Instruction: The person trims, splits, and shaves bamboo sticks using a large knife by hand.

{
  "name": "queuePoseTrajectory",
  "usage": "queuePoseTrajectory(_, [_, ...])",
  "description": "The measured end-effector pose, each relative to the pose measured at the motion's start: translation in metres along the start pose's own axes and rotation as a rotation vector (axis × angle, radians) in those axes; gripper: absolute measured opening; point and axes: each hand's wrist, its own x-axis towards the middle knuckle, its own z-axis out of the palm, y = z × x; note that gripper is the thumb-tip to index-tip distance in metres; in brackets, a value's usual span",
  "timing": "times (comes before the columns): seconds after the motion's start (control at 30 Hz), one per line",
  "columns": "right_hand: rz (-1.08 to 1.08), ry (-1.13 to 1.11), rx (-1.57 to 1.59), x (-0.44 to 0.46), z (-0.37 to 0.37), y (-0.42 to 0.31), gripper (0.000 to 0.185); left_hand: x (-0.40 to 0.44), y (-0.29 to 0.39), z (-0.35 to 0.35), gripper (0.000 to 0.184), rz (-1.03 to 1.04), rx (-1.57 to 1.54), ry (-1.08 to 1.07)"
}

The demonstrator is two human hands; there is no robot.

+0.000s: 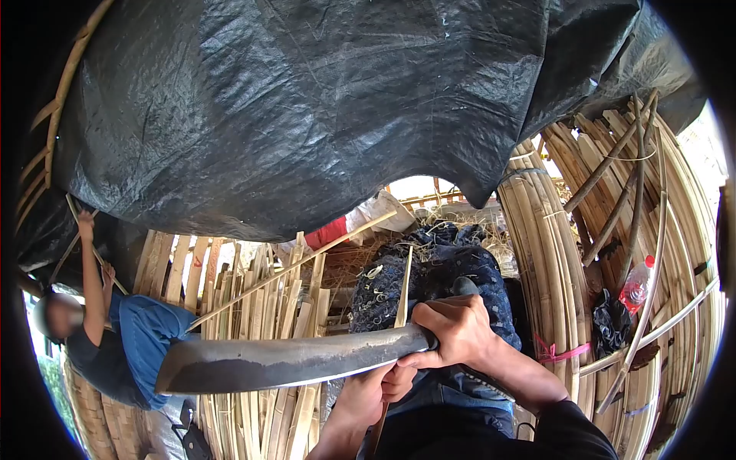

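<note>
A broad machete (284, 362) lies nearly level across the view, its dark blade pointing left. My right hand (456, 330) is closed round its handle. Just below the blade's handle end, my left hand (372, 395) is closed on a thin bamboo strip (405, 287). The strip rises above the blade, and the blade crosses in front of it. The two hands are close together, over a dark patterned cloth (491, 287) on my lap with thin shavings on it.
A co-worker (115, 330) at the left has raised arms beside a long pole. Bamboo slats (253, 322) stand behind. Bamboo bundles (540, 253), a plastic bottle (638, 284) and a black bag (611, 320) are at the right. Black tarpaulin (307, 115) hangs overhead.
</note>
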Motion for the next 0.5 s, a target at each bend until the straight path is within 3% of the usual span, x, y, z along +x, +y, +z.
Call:
queuePoseTrajectory(0.23, [0.037,0.017,0.032,-0.012,0.018,0.037,0.069,-0.001,0.008,0.010,0.033,-0.002,-0.001,0.084])
queuePoseTrajectory(0.3, [0.024,0.151,-0.143,-0.014,0.017,0.057,0.065,-0.011,0.012,0.010,0.032,0.017,-0.050,0.055])
queuePoseTrajectory(0.4, [0.097,0.214,-0.011,-0.036,0.026,0.106,0.065,-0.007,0.007,0.009,0.033,-0.035,-0.037,0.018])
queuePoseTrajectory(0.5, [0.149,0.217,0.075,-0.046,0.031,0.099,0.067,0.001,0.002,0.005,0.032,-0.061,-0.061,-0.009])
